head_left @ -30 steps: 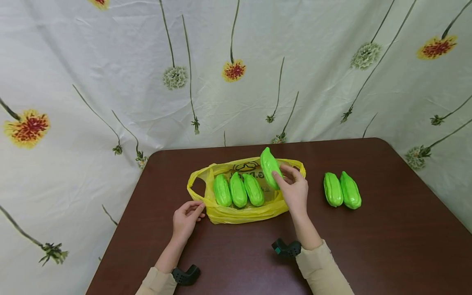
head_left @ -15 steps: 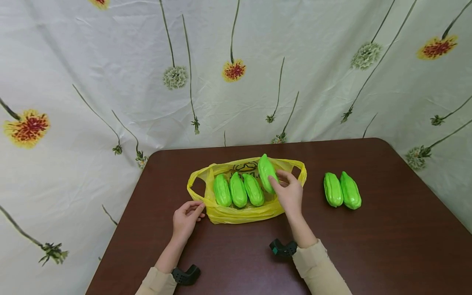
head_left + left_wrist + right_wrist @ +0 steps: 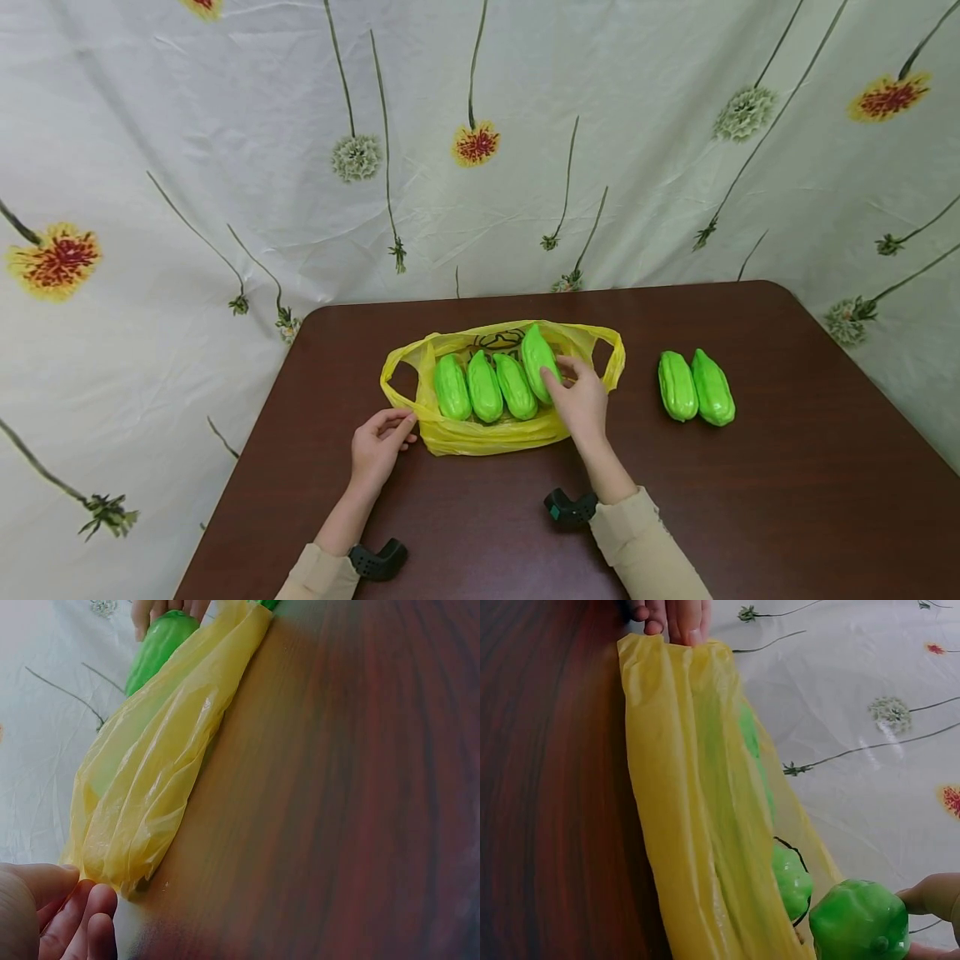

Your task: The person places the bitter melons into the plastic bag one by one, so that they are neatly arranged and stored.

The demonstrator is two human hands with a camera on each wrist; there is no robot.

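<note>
A yellow plastic bag [image 3: 487, 442] with handle loops lies open on the table. Inside it, three glossy green, ridged, gourd-like fruits [image 3: 484, 387] sit side by side. My right hand [image 3: 581, 404] grips another green gourd [image 3: 537, 362] between thumb and fingers, tilted over the bag's right part beside those three; whether it touches the bottom cannot be told. In the right wrist view the held gourd [image 3: 860, 919] shows end-on. At the bag's left edge my left hand [image 3: 381, 446] pinches the plastic; the left wrist view shows thumb and fingers [image 3: 56, 877] meeting there.
Two more green gourds [image 3: 696, 387] lie together right of the bag on the dark brown table [image 3: 787, 500]. A white cloth [image 3: 285, 125] printed with flowers hangs behind the table's far edge. Black wrist cameras [image 3: 378, 559] sit on both forearms.
My right hand has brought the gourd down and slightly left, deeper into the bag beside the others. The left hand has kept its pinch in the same place.
</note>
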